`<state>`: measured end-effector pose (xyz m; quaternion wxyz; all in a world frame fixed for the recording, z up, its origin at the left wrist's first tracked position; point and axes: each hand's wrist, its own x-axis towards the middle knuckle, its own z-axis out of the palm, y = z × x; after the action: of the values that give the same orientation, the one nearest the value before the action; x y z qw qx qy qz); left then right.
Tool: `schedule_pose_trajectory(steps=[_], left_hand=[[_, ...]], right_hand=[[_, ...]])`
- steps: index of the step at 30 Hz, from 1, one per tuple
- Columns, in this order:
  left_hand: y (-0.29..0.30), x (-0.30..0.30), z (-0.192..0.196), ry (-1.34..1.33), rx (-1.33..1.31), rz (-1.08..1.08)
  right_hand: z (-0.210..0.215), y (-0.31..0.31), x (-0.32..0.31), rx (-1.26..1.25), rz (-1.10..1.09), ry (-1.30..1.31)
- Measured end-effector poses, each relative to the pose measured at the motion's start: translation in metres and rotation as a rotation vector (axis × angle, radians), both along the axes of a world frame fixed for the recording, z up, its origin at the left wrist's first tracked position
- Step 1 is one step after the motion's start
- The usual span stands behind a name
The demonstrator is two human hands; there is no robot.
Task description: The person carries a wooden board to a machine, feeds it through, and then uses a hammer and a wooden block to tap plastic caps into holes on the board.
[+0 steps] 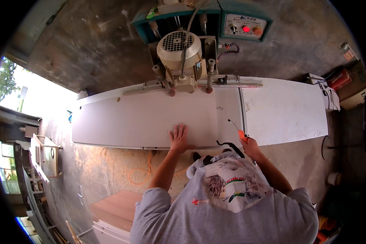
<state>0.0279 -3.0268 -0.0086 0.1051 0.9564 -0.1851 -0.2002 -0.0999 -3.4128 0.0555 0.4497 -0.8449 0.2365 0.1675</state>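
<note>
- I read the step in hand as steadying and marking out: a long white panel (pixel 146 118) lies flat across the desk (pixel 288 110) under the drilling machine (pixel 179 53), and both of my hands are at its near edge.
- My left hand (pixel 179 138) is spread flat, palm down, on the panel close to that near edge. Its grip is fully open, fingers splayed, closed round nothing; it only presses on the board.
- My right hand (pixel 250 145) is shut round the orange handle of a screwdriver (pixel 236 129), whose thin metal shaft points up and left, its tip over the panel near a dark seam line running across the white surface.
- I cannot tell whether the tip touches the board or hovers just above it.
- The machine's round cream motor housing sits directly over the far edge of the panel, with two vertical spindles either side; a metal fence rail (pixel 191 84) runs along that far edge.
- My judgement: the next move calls for keeping the board pinned still with the flat hand while the tool tip is placed precisely at the seam, since any slip of the panel would shift it under the spindles.
- Sawdust covers the floor (pixel 122 166) below the near edge, and stacked boards (pixel 114 215) lie at lower left.
</note>
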Motion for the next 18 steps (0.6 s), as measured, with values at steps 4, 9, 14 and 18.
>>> schedule_pose_trajectory(steps=[4, 9, 14, 18], left_hand=[[-0.041, -0.015, -0.011, -0.037, -0.101, -0.027], [-0.124, -0.034, -0.029, -0.097, -0.255, -0.127], [-0.167, -0.036, -0.029, -0.169, -0.221, -0.085], [-0.162, -0.036, -0.04, -0.206, -0.196, -0.123]], right_hand=[[-0.009, -0.024, -0.019, -0.017, 0.031, -0.099], [-0.01, -0.043, -0.035, -0.066, 0.121, -0.075], [0.003, -0.039, -0.042, -0.023, 0.106, -0.12], [-0.005, -0.03, -0.055, 0.049, 0.136, -0.236]])
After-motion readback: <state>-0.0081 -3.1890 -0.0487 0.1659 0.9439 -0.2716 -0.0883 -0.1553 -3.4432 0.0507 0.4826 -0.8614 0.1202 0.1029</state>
